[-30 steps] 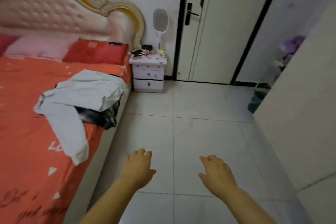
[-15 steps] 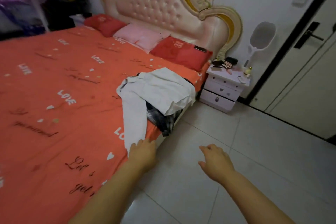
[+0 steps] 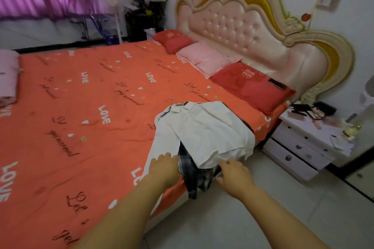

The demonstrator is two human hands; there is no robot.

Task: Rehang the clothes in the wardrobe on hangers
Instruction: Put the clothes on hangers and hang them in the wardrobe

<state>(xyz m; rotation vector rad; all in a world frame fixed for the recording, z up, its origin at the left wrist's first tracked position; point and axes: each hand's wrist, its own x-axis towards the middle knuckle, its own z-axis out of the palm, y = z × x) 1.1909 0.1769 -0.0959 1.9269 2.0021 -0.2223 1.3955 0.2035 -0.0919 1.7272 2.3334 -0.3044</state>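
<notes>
So, early days on this one. Going left to right: there's a folded pink blanket [image 3: 8,79] on the far left edge of the bed [image 3: 81,107], then a big stretch of bare orange sheet, then the clothes pile near the right edge of the bed.

My left hand [image 3: 164,170] is flat on the shirt sleeve [image 3: 162,147], fingers spread loose, palm down. It's resting on the fabric, not gripping anything as far as I can tell. My right hand [image 3: 235,176] is open too, fingertips right at the hem of the white shirt [image 3: 206,133], touching or just about to; nothing's pinched yet.

The shirt lies spread on top of a dark plaid garment [image 3: 190,172], which hangs a bit over the bed edge. Up by the collar there's a thin wire hook [image 3: 174,102] poking out, looks like a hanger, though I can't tell if it's actually in the shirt or just lying under it.

Progress: basically nothing hung yet. Both pieces are on the bed, and the wardrobe isn't even in view. My guess is all of the hanging part is left to do.

Count: two garments that I can make out (maybe more buried under there, can't say), one hanger hook visible, three pillows at the headboard [image 3: 253,32], two red and one pink, and one nightstand [image 3: 303,147] on the right.
</notes>
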